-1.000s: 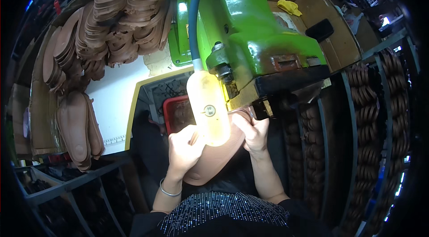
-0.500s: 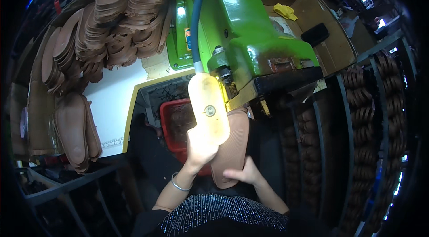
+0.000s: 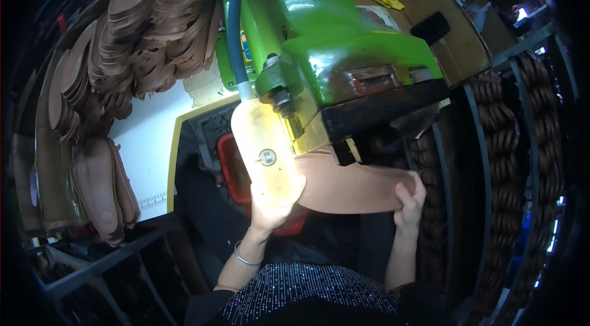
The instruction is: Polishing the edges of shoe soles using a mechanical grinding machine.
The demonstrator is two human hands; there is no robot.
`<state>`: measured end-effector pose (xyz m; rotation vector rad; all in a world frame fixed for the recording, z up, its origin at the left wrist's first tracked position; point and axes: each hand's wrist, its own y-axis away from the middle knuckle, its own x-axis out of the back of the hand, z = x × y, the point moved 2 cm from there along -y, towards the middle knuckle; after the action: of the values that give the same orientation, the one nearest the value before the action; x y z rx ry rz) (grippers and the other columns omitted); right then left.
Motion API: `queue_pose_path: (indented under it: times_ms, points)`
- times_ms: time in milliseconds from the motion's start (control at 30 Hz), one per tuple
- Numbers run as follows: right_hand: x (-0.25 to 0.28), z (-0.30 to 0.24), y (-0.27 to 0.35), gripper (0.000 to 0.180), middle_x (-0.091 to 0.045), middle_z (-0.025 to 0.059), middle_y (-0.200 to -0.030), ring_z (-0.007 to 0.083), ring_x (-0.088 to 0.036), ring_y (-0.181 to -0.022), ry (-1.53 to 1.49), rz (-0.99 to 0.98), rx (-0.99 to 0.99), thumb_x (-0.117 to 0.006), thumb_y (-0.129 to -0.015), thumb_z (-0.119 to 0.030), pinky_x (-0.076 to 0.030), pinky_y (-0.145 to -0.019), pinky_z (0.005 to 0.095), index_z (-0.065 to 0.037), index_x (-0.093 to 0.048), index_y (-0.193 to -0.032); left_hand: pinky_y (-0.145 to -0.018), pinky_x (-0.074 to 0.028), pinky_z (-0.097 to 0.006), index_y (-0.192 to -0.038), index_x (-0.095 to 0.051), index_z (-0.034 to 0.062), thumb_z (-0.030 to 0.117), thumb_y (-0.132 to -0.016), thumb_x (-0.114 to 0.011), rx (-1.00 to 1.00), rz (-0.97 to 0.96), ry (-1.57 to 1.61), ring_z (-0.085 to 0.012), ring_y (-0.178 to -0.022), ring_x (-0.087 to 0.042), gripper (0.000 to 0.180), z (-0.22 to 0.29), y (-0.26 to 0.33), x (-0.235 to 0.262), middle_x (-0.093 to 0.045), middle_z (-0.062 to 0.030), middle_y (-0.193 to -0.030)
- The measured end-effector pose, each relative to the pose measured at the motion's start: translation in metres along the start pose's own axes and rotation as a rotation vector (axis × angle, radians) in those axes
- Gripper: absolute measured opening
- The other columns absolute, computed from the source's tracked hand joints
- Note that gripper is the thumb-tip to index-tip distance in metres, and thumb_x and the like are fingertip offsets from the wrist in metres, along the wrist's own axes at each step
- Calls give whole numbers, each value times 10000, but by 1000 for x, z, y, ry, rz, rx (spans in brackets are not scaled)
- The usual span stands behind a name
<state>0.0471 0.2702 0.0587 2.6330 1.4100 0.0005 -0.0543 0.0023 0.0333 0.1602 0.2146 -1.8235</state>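
Brown shoe sole (image 3: 353, 188) lies flat and crosswise under the head of the green machine (image 3: 344, 49), its ribbed face up, one end just below the machine's dark front edge. The right hand (image 3: 410, 200) grips the sole's right end, fingers curled over its edge. The left hand (image 3: 270, 212) closes around the sole's left end, though a glowing work lamp (image 3: 265, 157) on a blue hose (image 3: 236, 19) hides most of its fingers, so how far they wrap cannot be told. A silver bangle (image 3: 244, 258) circles the left wrist. Below the hands sits a red crate (image 3: 232, 163). Stacks of brown soles (image 3: 153, 25) fill the shelves at left, and dark stacks (image 3: 501, 141) stand in the rack at right.
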Motion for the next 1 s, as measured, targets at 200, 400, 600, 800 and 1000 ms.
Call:
queue_pose_path:
  times_ms: [200,400,600,800,1000]
  points:
    - [-48,-22,-55,325,-610,68,-940,138,-572,-884,-74,-34,60,-693,-766,-103,-448,-811,260,9,-555,-1038,-742,-506,-243,-1029,-600,-69,-34,-804,-619,-151,23,-91,-115,-813,-631,229,22,-14,20,-664,-81,-927]
    - [-83,-4,-66,352,-603,53,-973,131,-551,-927,-258,-173,53,-713,-771,-119,-424,-840,259,5,-565,-1066,-738,-492,-219,-963,-589,-113,-54,-810,-599,4,159,2,-104,-797,-614,164,30,-5,45,-650,-98,-870]
    - [-63,-2,-67,308,-607,33,-939,97,-535,-862,-216,-126,99,-682,-822,-170,-409,-788,213,10,-585,-1052,-664,-509,-229,-964,-609,-103,-54,-791,-608,-83,215,-179,-116,-726,-637,180,29,-3,24,-670,-83,-815]
    - [-63,-26,-81,261,-600,23,-926,92,-543,-855,-227,28,161,-657,-846,-155,-411,-776,212,2,-585,-1042,-731,-523,-272,-927,-643,-65,-1,-717,-680,-94,-54,-147,-166,-759,-668,223,7,-21,15,-687,-104,-844]
    - [-92,-26,-79,194,-609,39,-931,111,-567,-864,-313,-252,110,-585,-843,-83,-435,-788,233,3,-569,-1016,-766,-505,-264,-992,-588,-80,-43,-758,-648,-82,93,-70,-150,-824,-644,244,26,-6,39,-667,-117,-927]
